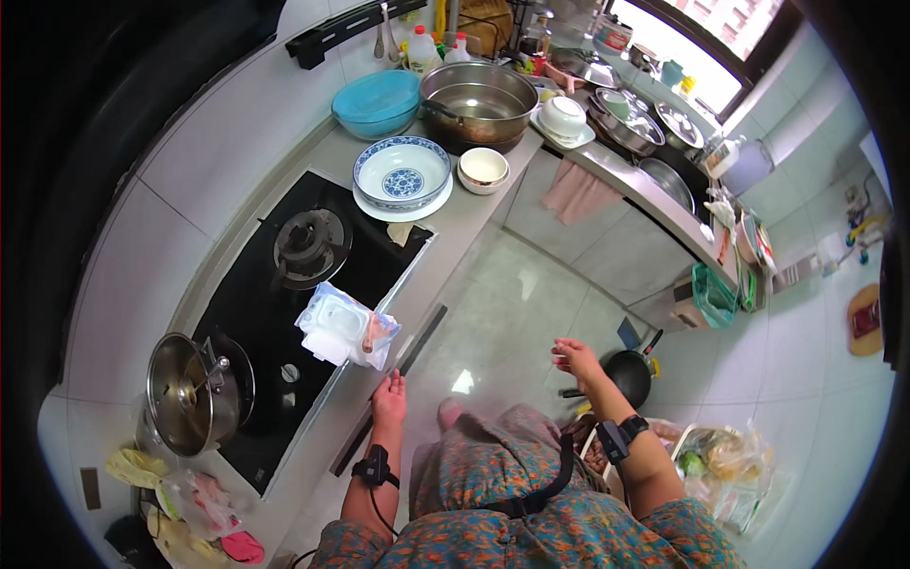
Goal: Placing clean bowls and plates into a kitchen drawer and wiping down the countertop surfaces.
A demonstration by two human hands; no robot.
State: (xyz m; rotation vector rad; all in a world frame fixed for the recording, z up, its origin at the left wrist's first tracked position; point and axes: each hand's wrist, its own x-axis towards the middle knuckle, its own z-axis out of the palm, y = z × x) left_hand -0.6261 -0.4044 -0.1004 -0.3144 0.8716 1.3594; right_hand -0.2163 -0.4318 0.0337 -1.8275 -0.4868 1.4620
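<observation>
My left hand [389,400] is held low beside the counter's front edge, palm turned up and with nothing in it. A pack of wet wipes [340,318] lies just beyond its fingertips, on the black glass gas hob [245,320]; its white plastic lid is flipped up. My right hand [576,363] hangs over the tiled floor with its fingers loosely bent, and I see nothing in it. Nearest to that hand, a dark frying pan [627,378] is at the wall side. A steel pot [192,398] sits on the hob's near burner.
A blue-and-white bowl [403,171] rests on a white plate beyond the hob. Behind it are a blue plastic basin [377,99], a large steel pot [480,99] and small bowls [483,169]. Lidded pans [625,117] line the window counter. Bagged vegetables [718,462] stand at my right.
</observation>
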